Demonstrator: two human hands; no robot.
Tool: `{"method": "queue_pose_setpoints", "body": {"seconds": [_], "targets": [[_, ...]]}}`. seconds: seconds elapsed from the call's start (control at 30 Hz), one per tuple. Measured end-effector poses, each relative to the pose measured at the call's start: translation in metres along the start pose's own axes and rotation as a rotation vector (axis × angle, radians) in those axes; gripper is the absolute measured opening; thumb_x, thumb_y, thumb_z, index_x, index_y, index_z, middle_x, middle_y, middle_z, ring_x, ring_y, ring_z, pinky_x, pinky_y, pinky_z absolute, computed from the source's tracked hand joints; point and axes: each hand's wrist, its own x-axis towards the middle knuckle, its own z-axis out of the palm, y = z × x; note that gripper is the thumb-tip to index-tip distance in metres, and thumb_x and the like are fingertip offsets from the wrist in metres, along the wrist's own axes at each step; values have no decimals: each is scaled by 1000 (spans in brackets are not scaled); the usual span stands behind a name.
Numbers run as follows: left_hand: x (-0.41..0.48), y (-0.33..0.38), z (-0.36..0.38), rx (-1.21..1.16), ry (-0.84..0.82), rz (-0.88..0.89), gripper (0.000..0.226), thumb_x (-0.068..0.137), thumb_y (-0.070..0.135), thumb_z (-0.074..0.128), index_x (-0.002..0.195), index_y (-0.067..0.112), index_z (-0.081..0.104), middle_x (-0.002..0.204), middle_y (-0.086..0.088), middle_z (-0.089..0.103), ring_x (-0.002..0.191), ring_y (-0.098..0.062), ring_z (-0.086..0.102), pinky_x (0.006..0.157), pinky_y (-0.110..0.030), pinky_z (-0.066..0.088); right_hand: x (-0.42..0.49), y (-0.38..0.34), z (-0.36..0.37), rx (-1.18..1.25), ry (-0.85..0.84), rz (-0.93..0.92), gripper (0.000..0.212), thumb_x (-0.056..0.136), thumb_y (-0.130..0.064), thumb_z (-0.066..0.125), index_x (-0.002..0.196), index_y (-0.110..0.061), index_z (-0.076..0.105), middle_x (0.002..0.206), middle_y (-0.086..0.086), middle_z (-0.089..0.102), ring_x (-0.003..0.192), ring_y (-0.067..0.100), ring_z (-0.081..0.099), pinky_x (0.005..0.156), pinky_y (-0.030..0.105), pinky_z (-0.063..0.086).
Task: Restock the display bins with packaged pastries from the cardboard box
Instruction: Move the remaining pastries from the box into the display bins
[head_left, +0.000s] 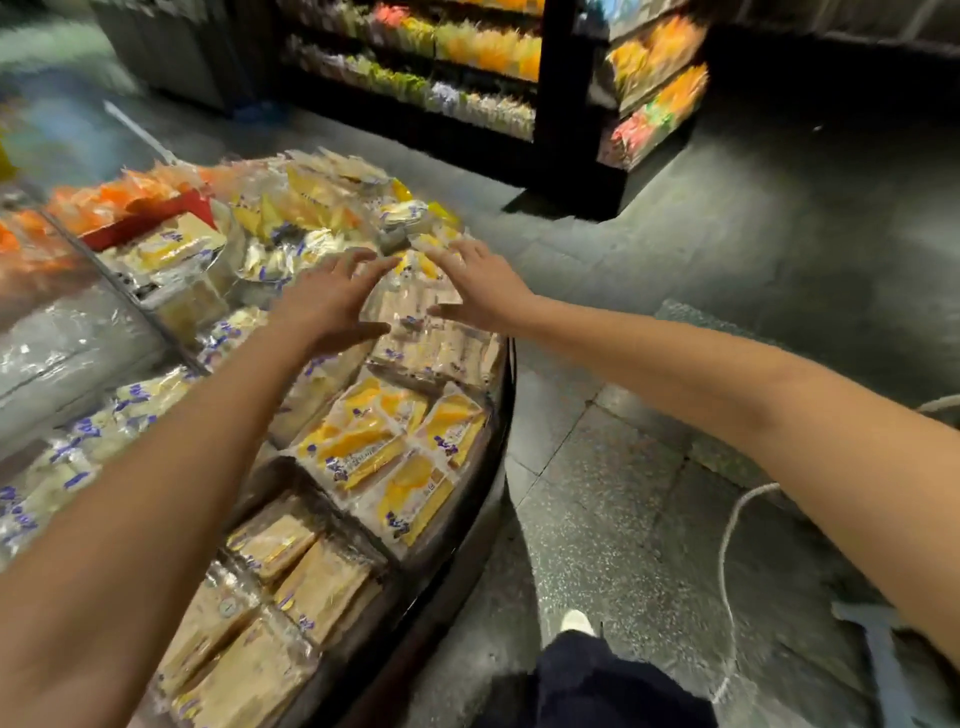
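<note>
Both hands are spread wide, left hand (332, 299) and right hand (480, 288), either side of clear-wrapped tan pastry packs (415, 306) in the curved black display bin (506, 379).

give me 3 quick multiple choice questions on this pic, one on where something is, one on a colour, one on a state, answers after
1. Where are the left hand and right hand?
A) over the pale tan clear-wrapped pastry packs in the round black-rimmed display stand
B) inside a cardboard box
C) on a shopping cart

2. What colour is the cake in the neighbouring clear plastic packs, nearer the person?
A) green
B) yellow
C) black

3. How do both hands' fingers lie?
A) in fists
B) curled round a bottle
C) straight and spread

Answers:
1 A: both hands hover over the tan packs.
2 B: yellow shows through the wrap.
3 C: the fingers fan out and hold nothing.
</note>
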Motion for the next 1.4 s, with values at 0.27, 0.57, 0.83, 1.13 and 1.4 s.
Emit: {"method": "queue_pose_setpoints", "body": {"seconds": [0.27,0.57,0.83,1.13,1.4], "targets": [[159,138,-85,-7,227,334,85,85,40,72,154,27,25,153,-10,29,136,-37,33,108,-53,33,-61,176,-111,-121,187,273,79,91,-55,56,154,-21,22,153,17,28,140,35,27,108,49,35],[290,326,-131,-62,367,663,85,87,45,68,154,31,18,156,-4,24,143,-30,22,113,-51,25,-174,345,-174,-202,293,546,78,90,-55,58,154,-24,24,154,17,27,143,34,22,113,49,29],[355,481,-123,-120,355,981,81,89,41,67,154,30,20,156,-5,25,143,-31,25,114,-50,25,-278,425,-176,-201,253,830,78,93,-55,54,155,-24,18,155,16,23,144,31,20,114,47,27],[409,614,-82,-141,265,1292,84,85,40,72,154,30,25,153,-6,31,139,-30,31,109,-51,31,-372,473,-146,-164,172,1125,79,92,-60,51,155,-28,14,158,16,19,146,34,17,117,50,24],[460,718,-52,-207,141,1530,80,89,47,64,153,36,18,156,-1,25,142,-27,25,111,-50,28,-413,509,-132,-117,187,1428,78,93,-59,49,155,-29,14,160,12,17,146,32,16,116,48,23]]}}
